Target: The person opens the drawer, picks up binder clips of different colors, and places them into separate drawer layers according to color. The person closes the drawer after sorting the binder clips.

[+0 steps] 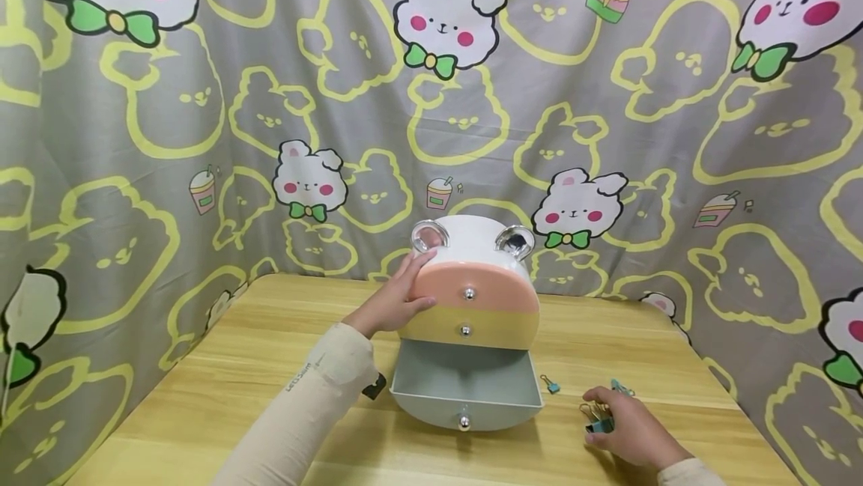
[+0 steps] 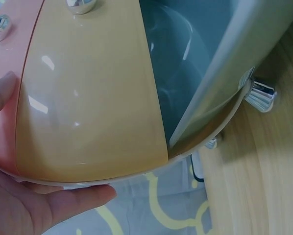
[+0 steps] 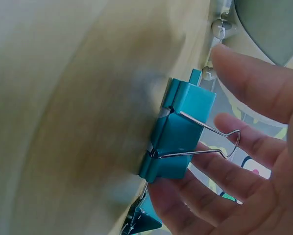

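Note:
A small drawer box with ear-shaped tops stands on the table. Its pink and yellow drawers are closed, while the grey-green bottom drawer is pulled out; no contents show in it. My left hand rests at the box's left edge, thumb on the pink front and the other fingers along the side. To the right, my right hand reaches down over teal binder clips. In the right wrist view its fingers are spread behind a large teal clip, with the thumb apart from it.
Another teal binder clip lies between the drawer and my right hand, and one more clip sits just beyond the hand. A small black object shows beside the left sleeve. Patterned curtain surrounds the wooden table.

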`<state>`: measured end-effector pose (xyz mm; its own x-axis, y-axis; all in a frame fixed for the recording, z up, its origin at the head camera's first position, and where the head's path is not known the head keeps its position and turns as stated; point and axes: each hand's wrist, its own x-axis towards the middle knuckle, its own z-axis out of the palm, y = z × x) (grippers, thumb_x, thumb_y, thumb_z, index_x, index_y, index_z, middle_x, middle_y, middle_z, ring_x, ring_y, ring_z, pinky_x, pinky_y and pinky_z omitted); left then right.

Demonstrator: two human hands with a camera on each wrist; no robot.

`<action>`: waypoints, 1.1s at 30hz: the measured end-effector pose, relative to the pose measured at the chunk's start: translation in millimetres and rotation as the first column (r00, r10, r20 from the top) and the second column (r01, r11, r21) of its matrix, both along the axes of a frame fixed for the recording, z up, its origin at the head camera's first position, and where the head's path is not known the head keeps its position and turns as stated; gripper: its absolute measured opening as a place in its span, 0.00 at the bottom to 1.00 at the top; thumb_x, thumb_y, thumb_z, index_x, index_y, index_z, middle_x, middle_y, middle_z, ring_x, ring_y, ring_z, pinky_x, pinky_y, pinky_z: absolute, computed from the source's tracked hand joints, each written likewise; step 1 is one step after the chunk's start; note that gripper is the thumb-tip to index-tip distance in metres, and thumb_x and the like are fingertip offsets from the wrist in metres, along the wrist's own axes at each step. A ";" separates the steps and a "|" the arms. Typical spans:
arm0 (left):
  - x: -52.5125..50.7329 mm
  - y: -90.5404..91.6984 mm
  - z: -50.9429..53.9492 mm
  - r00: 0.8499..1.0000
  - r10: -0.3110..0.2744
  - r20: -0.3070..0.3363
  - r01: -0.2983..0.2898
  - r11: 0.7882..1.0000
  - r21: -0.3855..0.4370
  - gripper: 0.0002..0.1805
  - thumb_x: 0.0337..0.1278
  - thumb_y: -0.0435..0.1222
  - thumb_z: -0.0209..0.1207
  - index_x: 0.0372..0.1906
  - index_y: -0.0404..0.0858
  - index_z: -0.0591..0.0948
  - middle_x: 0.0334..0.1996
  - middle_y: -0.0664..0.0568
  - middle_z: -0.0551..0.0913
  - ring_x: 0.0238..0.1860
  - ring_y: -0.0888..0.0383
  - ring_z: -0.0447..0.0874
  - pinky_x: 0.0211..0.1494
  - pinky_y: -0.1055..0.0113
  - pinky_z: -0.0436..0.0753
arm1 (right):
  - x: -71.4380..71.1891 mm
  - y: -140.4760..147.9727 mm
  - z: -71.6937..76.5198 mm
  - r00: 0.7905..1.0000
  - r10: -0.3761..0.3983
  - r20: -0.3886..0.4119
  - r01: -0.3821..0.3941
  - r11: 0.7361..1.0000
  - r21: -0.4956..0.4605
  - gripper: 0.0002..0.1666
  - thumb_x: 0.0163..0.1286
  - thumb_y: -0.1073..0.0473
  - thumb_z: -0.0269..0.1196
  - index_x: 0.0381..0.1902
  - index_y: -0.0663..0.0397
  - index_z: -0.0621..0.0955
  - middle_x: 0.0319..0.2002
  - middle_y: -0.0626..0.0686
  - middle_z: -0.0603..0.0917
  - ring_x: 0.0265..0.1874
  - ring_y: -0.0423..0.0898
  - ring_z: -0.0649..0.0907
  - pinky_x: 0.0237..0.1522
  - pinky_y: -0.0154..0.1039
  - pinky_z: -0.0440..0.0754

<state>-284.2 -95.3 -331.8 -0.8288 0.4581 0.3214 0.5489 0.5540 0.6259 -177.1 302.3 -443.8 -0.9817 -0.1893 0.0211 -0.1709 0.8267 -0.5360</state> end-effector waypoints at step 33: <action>-0.2 -0.3 -2.0 1.000 0.008 -0.010 -0.008 1.000 -0.005 0.43 0.63 0.36 0.62 0.76 0.53 0.52 0.76 0.38 0.40 0.63 0.36 0.66 0.63 0.38 0.65 | -7.7 5.4 4.3 0.999 0.046 -0.025 -0.045 0.998 0.046 0.39 0.45 0.58 0.79 0.54 0.62 0.75 0.38 0.52 0.81 0.38 0.50 0.80 0.39 0.50 0.80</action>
<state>-284.5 -95.6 -333.8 -0.8290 0.4535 0.3272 0.5509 0.5614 0.6175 -184.8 307.7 -439.5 -0.9712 -0.2354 0.0365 -0.2224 0.8412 -0.4928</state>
